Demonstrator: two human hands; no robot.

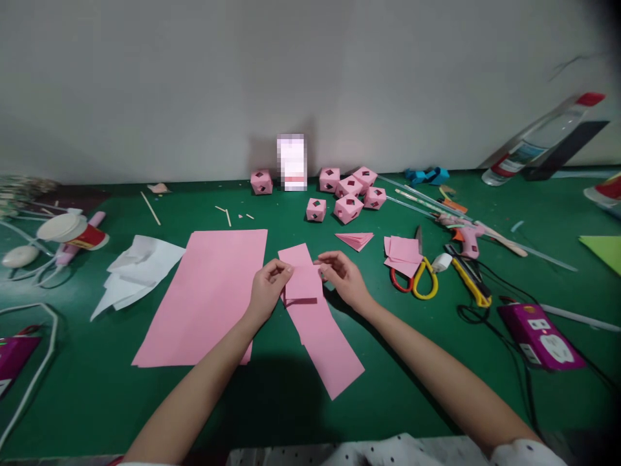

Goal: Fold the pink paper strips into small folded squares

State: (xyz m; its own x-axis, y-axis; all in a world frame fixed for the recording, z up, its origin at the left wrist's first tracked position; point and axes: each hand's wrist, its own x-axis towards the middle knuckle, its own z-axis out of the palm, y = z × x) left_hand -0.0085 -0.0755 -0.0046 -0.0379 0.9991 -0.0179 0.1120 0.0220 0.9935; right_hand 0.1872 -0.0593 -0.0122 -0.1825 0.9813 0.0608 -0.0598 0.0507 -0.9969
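Observation:
A long pink paper strip (324, 343) lies on the green table (398, 382), its far end folded back over itself into a flap (303, 279). My left hand (268, 290) pinches the flap's left edge. My right hand (345, 277) pinches its upper right corner. A large pink sheet (206, 294) lies flat just left of my left hand.
Several pink paper cubes (348, 191) sit near the wall. Small pink squares (403, 254), scissors (418, 278), a pink glue gun (466, 234), a yellow cutter (469, 283) and a purple power strip (539, 335) lie at the right. White paper scraps (138, 272) and a tape roll (72, 230) lie at the left.

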